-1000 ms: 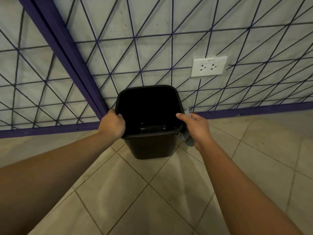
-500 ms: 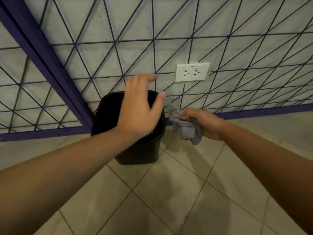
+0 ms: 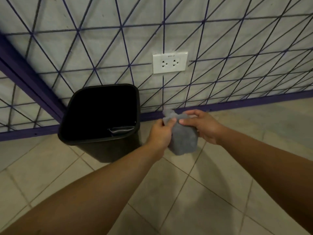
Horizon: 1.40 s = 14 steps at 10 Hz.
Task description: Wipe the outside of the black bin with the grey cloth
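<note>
Left hand (image 3: pixel 160 134): fingers pinch the top corner of the grey cloth (image 3: pixel 183 139).
Right hand (image 3: pixel 202 127): fingers wrap around the other side of the cloth.
Grey cloth: bunched up, hanging between both hands.
Black bin (image 3: pixel 101 141): on the tiled floor (image 3: pixel 194 192), just left of the hands, not touched.
Wall socket (image 3: pixel 170 62): above.

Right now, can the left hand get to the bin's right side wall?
Probably yes. The left hand is beside the black bin, with nothing between them. But both it and the right hand grip the grey cloth, so it would have to carry or release that.
</note>
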{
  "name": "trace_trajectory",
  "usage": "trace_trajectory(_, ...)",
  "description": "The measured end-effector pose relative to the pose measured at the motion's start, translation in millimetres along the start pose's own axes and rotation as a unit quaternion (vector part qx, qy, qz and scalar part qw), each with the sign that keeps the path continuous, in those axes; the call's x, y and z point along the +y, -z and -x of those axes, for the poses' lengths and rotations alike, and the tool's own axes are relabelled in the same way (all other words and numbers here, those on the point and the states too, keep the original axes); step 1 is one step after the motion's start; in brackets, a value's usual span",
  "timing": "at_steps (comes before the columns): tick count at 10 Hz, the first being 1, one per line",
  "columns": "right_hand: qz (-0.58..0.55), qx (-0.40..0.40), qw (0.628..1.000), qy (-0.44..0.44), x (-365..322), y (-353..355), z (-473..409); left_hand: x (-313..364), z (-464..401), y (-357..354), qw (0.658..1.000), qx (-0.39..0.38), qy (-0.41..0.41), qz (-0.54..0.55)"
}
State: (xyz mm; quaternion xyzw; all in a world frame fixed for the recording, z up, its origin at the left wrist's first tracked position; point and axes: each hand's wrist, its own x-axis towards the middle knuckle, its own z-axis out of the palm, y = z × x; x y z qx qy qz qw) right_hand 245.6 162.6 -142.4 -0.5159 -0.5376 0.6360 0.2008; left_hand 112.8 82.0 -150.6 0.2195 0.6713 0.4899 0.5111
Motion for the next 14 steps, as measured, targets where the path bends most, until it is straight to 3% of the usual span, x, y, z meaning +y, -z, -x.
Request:
trace_trajectory(2, 0.002, 0.083, 0.996, -0.01, 68, -24, -56, -44, -46, 1, 0.997, 0.025, 0.071, -0.033)
trace_trajectory(4, 0.088, 0.141, 0.985, 0.049, 95, -23, -108, -73, -96, 8, 0.981, 0.096, -0.002, -0.166)
trace_trajectory(5, 0.113, 0.167, 0.978, 0.058, 98, -21, -130, -80, -118, 4, 0.976, 0.122, -0.019, -0.181)
trace_trajectory(7, 0.222, 0.143, 0.961, 0.077, 91, -20, -156, -90, -141, 7, 0.945, 0.151, -0.068, -0.283)
trace_trajectory(8, 0.288, 0.15, 0.943, 0.079, 95, -17, -161, -95, -151, 7, 0.925, 0.174, -0.055, -0.333)
trace_trajectory(10, 0.329, 0.177, 0.926, 0.052, 103, -16, -149, -86, -142, 7, 0.91, 0.158, -0.016, -0.384)
trace_trajectory(11, 0.289, 0.175, 0.939, 0.067, 102, -14, -137, -80, -127, 1, 0.898, 0.147, -0.044, -0.414)
trace_trajectory(14, 0.265, 0.13, 0.942, 0.157, 28, 11, -76, 0, -68, -36, 0.919, 0.088, -0.166, -0.348)
